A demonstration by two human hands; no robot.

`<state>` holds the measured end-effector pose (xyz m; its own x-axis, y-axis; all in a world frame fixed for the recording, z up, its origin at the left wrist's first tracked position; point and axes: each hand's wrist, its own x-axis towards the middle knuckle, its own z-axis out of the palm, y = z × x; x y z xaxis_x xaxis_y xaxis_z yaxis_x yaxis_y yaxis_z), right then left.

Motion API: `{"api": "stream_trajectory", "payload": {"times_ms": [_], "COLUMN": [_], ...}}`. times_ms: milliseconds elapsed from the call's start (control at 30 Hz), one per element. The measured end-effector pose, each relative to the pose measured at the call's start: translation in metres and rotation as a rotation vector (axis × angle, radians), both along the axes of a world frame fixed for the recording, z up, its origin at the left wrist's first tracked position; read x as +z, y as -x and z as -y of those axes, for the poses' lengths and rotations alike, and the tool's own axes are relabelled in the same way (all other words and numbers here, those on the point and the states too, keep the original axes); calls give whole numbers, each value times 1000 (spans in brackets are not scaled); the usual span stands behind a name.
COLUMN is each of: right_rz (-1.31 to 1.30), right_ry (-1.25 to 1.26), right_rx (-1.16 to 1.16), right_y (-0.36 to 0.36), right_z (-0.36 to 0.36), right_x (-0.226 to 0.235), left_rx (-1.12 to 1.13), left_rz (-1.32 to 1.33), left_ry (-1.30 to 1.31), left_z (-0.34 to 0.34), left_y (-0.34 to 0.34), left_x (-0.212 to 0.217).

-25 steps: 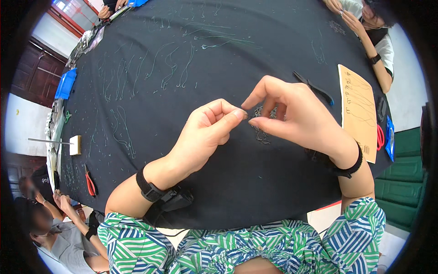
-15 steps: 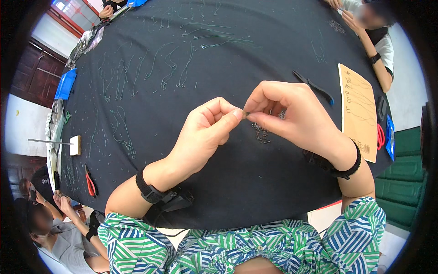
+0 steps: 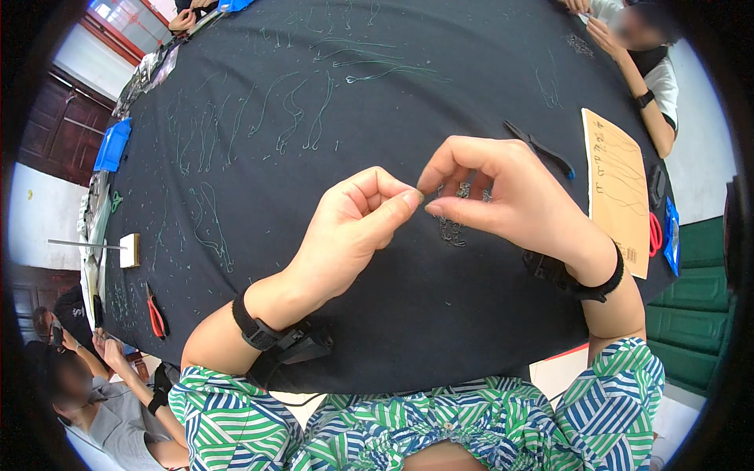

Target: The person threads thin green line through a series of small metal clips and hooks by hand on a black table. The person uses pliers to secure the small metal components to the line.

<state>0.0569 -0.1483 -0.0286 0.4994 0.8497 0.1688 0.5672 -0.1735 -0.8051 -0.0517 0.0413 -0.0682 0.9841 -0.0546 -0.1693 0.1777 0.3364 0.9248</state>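
Note:
My left hand (image 3: 344,229) is over the middle of the black cloth, thumb and forefinger pinched; whatever is between them is too small to make out. Facing it, my right hand (image 3: 522,196) has its fingers curved and holds nothing visible, with a gap between thumb and forefinger. The right forefinger's tip comes very close to the left fingertips. Partly hidden behind the right fingers lies a small pile of metal fishing hooks (image 3: 452,232). Beyond my left hand, green fishing lines tied to hooks (image 3: 292,118) are laid out in rows.
Dark pliers (image 3: 542,151) lie beyond my right hand, beside a tan paper sheet (image 3: 615,196) with lines on it. Red-handled pliers (image 3: 156,314) and a white block with a rod (image 3: 129,251) are at left. Other people sit around the black-covered table (image 3: 377,337).
My right thumb and forefinger have parted and drawn slightly away from the left fingertips, where both hands met in a pinch. My left hand has barely moved.

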Motion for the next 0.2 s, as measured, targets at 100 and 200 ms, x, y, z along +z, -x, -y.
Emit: {"api": "stream_trajectory", "payload": {"times_ms": [100,200], "right_rz": [-67,-121], "right_ry": [-58,13], "right_rx": [25,42], "right_y": [0,-1], "right_z": [-1,-1], "right_x": [-3,-1], "left_rx": [5,-5], "left_rz": [5,29], "left_ry": [-5,25], "left_z": [-2,-2], "left_y": [0,-1], "left_x": [-2,-2]}}
